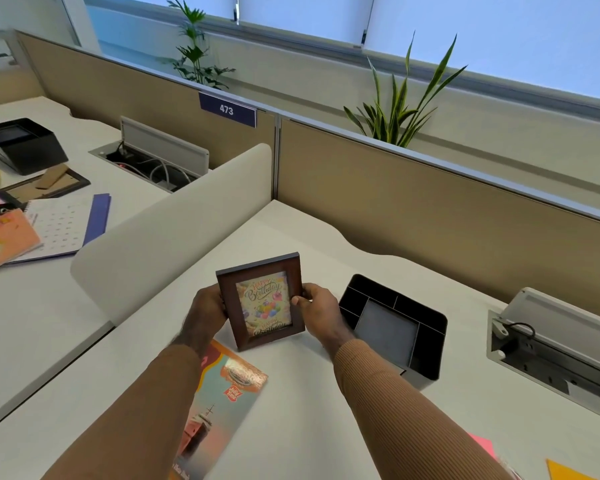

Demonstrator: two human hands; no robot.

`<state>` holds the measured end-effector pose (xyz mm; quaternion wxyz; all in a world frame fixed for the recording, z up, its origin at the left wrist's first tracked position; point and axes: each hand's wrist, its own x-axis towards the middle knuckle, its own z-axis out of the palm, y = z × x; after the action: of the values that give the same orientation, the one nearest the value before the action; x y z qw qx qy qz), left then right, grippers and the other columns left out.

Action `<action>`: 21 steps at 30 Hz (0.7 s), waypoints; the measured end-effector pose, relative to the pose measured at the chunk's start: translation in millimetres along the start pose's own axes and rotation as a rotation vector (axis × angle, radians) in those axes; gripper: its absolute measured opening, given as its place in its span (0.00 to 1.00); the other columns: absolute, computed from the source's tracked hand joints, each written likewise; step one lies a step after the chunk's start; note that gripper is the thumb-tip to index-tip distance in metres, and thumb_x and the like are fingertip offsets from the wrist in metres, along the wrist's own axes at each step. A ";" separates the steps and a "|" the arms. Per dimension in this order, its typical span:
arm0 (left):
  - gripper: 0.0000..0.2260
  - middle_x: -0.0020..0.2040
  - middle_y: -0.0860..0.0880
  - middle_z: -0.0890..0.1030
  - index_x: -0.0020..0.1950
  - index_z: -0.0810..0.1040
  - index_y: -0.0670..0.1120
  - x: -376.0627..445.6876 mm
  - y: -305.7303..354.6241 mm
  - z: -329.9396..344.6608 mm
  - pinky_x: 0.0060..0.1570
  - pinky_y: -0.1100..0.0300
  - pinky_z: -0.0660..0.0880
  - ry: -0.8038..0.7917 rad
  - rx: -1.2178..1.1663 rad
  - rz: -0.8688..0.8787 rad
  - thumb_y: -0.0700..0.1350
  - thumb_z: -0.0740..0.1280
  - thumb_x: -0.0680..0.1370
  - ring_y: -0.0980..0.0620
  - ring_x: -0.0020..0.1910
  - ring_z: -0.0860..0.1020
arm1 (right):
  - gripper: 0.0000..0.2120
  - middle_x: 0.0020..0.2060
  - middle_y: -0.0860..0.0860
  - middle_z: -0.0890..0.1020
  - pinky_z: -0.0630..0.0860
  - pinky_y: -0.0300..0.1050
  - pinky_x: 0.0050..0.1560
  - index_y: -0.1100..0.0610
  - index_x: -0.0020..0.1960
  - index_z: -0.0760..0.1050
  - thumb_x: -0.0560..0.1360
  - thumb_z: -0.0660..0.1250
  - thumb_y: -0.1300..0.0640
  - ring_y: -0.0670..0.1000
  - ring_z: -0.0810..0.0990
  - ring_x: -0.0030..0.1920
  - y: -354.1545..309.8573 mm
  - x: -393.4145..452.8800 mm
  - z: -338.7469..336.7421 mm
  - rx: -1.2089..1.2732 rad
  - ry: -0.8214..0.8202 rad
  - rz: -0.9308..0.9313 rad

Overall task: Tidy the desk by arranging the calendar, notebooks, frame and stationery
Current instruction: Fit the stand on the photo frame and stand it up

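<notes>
A dark brown picture frame [262, 301] with a "Happy Birthday" card inside stands upright on the white desk [326, 427], its bottom edge on the surface. My left hand [207, 304] grips its left side and my right hand [317, 311] pinches its right side. A colourful notebook [222, 403] with a ship picture lies flat under my left forearm. A black desk organiser [394, 323] with several compartments sits just right of my right hand.
A curved white divider [167, 233] separates this desk from the left one, where a calendar [61, 225], a peach notebook [0, 240], a face-down frame [45, 185] and a black tray [23, 143] lie. Open cable boxes [551, 348] sit at right. Pink and yellow papers [568, 472] lie bottom right.
</notes>
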<state>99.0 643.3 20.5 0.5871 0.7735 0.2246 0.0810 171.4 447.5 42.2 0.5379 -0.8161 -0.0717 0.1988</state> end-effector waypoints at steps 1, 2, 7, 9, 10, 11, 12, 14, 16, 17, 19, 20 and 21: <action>0.17 0.29 0.63 0.81 0.38 0.78 0.50 -1.9 2.0 0.1 0.34 0.67 0.77 0.014 -0.001 -0.009 0.27 0.66 0.72 0.62 0.31 0.80 | 0.12 0.53 0.52 0.81 0.76 0.38 0.44 0.58 0.61 0.76 0.79 0.61 0.60 0.52 0.79 0.54 0.3 0.9 0.5 -0.020 0.013 0.003; 0.15 0.29 0.60 0.82 0.37 0.78 0.49 -3.1 1.2 0.4 0.38 0.60 0.78 0.040 0.023 0.001 0.29 0.68 0.72 0.58 0.34 0.80 | 0.11 0.53 0.53 0.81 0.75 0.37 0.42 0.58 0.60 0.76 0.79 0.61 0.60 0.52 0.79 0.54 0.7 1.3 1.3 -0.036 0.023 0.004; 0.16 0.35 0.51 0.78 0.35 0.76 0.49 -3.3 5.2 3.2 0.42 0.55 0.78 0.091 0.076 -0.019 0.29 0.66 0.74 0.46 0.39 0.77 | 0.11 0.53 0.53 0.82 0.76 0.40 0.45 0.58 0.59 0.77 0.79 0.60 0.60 0.53 0.80 0.54 2.0 2.3 5.8 -0.066 0.060 0.013; 0.15 0.35 0.52 0.78 0.35 0.76 0.47 -4.1 6.7 4.1 0.36 0.62 0.74 0.096 0.125 -0.017 0.29 0.65 0.74 0.49 0.37 0.76 | 0.11 0.53 0.53 0.82 0.77 0.41 0.47 0.57 0.59 0.76 0.80 0.60 0.60 0.53 0.80 0.54 2.2 1.6 7.0 -0.058 0.058 0.018; 0.12 0.35 0.50 0.78 0.36 0.77 0.44 -4.5 6.3 4.0 0.34 0.64 0.73 0.107 0.151 -0.007 0.29 0.65 0.75 0.49 0.37 0.76 | 0.11 0.54 0.53 0.81 0.77 0.41 0.47 0.57 0.60 0.76 0.80 0.59 0.60 0.53 0.79 0.55 2.2 0.5 7.3 -0.055 0.058 0.022; 0.09 0.36 0.49 0.78 0.39 0.78 0.41 -5.6 5.6 2.7 0.34 0.63 0.74 0.106 0.196 0.013 0.29 0.64 0.75 0.49 0.38 0.76 | 0.12 0.55 0.53 0.81 0.77 0.41 0.47 0.58 0.61 0.75 0.80 0.59 0.61 0.52 0.79 0.55 2.0 -0.9 7.1 -0.053 0.060 0.023; 0.08 0.39 0.47 0.79 0.44 0.80 0.40 -6.2 3.8 0.6 0.37 0.61 0.76 0.106 0.252 0.039 0.29 0.64 0.75 0.48 0.40 0.77 | 0.13 0.56 0.53 0.80 0.76 0.41 0.48 0.58 0.63 0.74 0.80 0.59 0.61 0.51 0.78 0.55 1.3 -3.2 6.8 -0.054 0.063 0.020; 0.11 0.47 0.44 0.82 0.53 0.81 0.39 -8.0 -2.2 -4.0 0.47 0.56 0.77 0.115 0.302 0.071 0.30 0.62 0.76 0.47 0.46 0.78 | 0.17 0.61 0.54 0.78 0.75 0.39 0.49 0.58 0.69 0.70 0.80 0.59 0.61 0.51 0.77 0.58 -0.9 -8.6 4.5 -0.049 0.063 0.007; 0.12 0.54 0.43 0.81 0.59 0.79 0.40 -13.4 -7.6 -6.8 0.52 0.57 0.73 0.151 0.327 0.070 0.33 0.61 0.78 0.48 0.51 0.76 | 0.22 0.67 0.54 0.74 0.72 0.38 0.53 0.57 0.73 0.65 0.79 0.61 0.61 0.53 0.73 0.65 -3.0 -15.1 0.5 -0.052 0.057 -0.006; 0.13 0.56 0.43 0.81 0.61 0.79 0.40 -16.2 -9.9 -7.1 0.53 0.56 0.72 0.176 0.337 0.072 0.35 0.61 0.79 0.47 0.53 0.76 | 0.24 0.69 0.54 0.72 0.71 0.38 0.55 0.57 0.74 0.63 0.79 0.62 0.60 0.53 0.71 0.68 -4.6 -19.5 -2.1 -0.058 0.056 -0.015; 0.13 0.59 0.41 0.80 0.63 0.77 0.40 -25.6 -11.2 -5.6 0.57 0.55 0.72 0.239 0.346 0.094 0.37 0.60 0.80 0.43 0.57 0.77 | 0.26 0.71 0.53 0.70 0.70 0.39 0.59 0.56 0.74 0.61 0.78 0.64 0.57 0.52 0.69 0.70 -7.2 -30.8 -8.5 -0.083 0.064 -0.044; 0.13 0.59 0.41 0.80 0.63 0.78 0.41 -32.4 -11.8 -4.7 0.57 0.55 0.72 0.276 0.335 0.113 0.37 0.60 0.80 0.42 0.58 0.77 | 0.27 0.71 0.53 0.70 0.69 0.40 0.61 0.56 0.74 0.62 0.78 0.65 0.55 0.51 0.69 0.70 -7.5 -37.7 -12.4 -0.096 0.072 -0.068; 0.14 0.59 0.42 0.80 0.63 0.78 0.43 -40.3 -11.9 -3.3 0.57 0.56 0.71 0.311 0.310 0.130 0.37 0.59 0.80 0.43 0.59 0.77 | 0.27 0.71 0.52 0.70 0.69 0.41 0.63 0.55 0.74 0.62 0.77 0.65 0.53 0.50 0.69 0.69 -7.8 -45.9 -16.9 -0.105 0.076 -0.096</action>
<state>59.0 630.8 15.8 0.4130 0.8456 0.2717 0.2015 137.1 421.2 66.4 0.5057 -0.8456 -0.1007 0.1378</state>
